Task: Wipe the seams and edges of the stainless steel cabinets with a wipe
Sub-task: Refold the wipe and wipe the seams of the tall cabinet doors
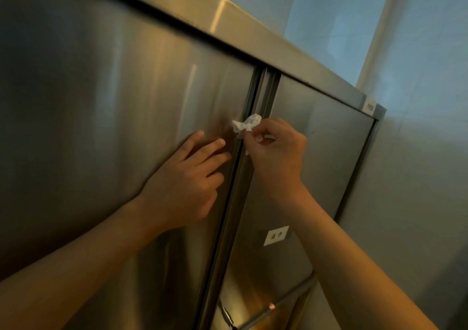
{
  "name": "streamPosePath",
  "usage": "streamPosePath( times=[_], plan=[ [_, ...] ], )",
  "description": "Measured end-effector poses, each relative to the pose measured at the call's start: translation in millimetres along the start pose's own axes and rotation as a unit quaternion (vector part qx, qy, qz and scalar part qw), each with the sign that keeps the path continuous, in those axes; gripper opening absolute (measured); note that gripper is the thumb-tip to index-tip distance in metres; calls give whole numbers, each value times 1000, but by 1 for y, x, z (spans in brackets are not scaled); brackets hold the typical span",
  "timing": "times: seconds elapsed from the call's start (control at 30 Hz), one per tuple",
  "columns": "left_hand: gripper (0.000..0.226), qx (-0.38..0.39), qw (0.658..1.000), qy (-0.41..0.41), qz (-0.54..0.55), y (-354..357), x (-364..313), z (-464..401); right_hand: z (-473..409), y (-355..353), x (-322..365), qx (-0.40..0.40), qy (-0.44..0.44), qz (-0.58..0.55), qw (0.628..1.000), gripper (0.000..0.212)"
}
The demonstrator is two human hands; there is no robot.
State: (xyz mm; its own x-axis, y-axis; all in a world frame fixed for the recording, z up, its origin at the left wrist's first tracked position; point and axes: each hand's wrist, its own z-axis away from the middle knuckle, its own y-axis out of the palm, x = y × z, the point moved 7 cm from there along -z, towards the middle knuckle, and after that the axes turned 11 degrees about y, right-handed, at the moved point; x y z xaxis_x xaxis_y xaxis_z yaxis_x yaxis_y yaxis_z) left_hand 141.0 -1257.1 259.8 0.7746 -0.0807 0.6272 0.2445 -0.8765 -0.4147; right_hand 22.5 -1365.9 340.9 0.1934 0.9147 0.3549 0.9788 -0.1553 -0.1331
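A stainless steel cabinet (101, 102) fills the head view, with a left door and a right door (321, 137) that meet at a vertical seam (255, 97) in the middle. My right hand (276, 155) pinches a crumpled white wipe (247, 124) and holds it against the seam at about mid-height. My left hand (188, 180) lies flat on the left door just beside the seam, fingers straight and spread, pressing on the steel.
The cabinet's top rail (228, 23) runs diagonally above the doors. A small white label (276, 235) sits on the right door, another (369, 107) on the top right corner. A pale wall (417, 152) stands right of the cabinet. A lower shelf edge (278, 302) shows below.
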Motion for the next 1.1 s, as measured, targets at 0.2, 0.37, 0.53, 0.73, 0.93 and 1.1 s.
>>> streamPosePath(
  times=[0.2,0.37,0.53,0.73,0.93,1.1],
  plan=[
    [21,-45,999,-6,30,-6,1,2,26,9,-12,-1,46,-28,999,25],
    [19,-42,998,-4,49,2,-15,13,67,14,-25,20,64,-35,997,33],
    [18,-3,997,-2,75,23,-45,41,109,21,-43,34,94,-32,994,34],
    [12,21,993,-30,116,41,-76,78,165,30,-61,66,131,-35,989,37],
    [14,45,991,-43,120,50,-98,107,217,39,-81,83,181,-12,980,34],
    [21,56,994,-31,93,56,-106,118,258,44,-93,111,205,11,972,32]
  ],
)
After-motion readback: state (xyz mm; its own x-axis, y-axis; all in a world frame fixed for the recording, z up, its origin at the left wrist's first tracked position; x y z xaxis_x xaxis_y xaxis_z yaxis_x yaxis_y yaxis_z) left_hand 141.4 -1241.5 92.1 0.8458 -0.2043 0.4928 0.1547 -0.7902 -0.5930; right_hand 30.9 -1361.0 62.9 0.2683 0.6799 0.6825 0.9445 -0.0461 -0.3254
